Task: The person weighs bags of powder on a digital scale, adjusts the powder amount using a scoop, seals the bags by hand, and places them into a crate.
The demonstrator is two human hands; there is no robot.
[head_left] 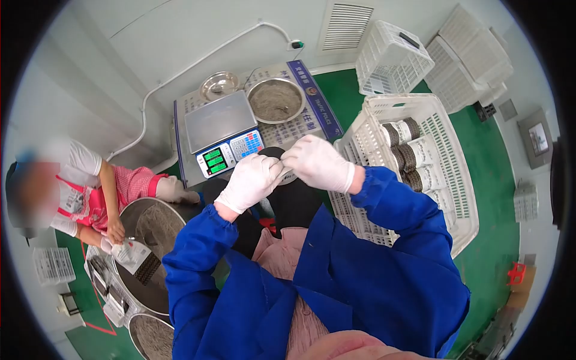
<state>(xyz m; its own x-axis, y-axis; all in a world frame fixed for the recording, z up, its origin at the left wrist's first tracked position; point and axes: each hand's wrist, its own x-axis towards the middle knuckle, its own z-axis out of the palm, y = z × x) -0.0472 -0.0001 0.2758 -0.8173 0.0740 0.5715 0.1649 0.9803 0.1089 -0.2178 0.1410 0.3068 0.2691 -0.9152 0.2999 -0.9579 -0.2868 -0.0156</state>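
My left hand (pixel 252 183), in a white glove, is closed with its fingertips pinched together just in front of the scale. My right hand (pixel 317 163), also gloved, is closed close against it, and the fingertips of the two nearly meet. A small whitish edge shows between and below them; the hands hide what it belongs to. Behind my left hand stands a digital scale (pixel 221 123) with a bare metal pan and lit green displays. A steel bowl of greyish dry material (pixel 276 101) sits beyond my hands, beside a smaller shiny bowl (pixel 218 86).
At right, a white plastic crate (pixel 465 198) holds several dark-and-white packed bags (pixel 414 153). More crates (pixel 393 57) stand behind. A co-worker (pixel 84 192) at left holds a bag (pixel 141 261) over a large steel basin (pixel 123 276). The scale's table (pixel 327 114) has a blue edge.
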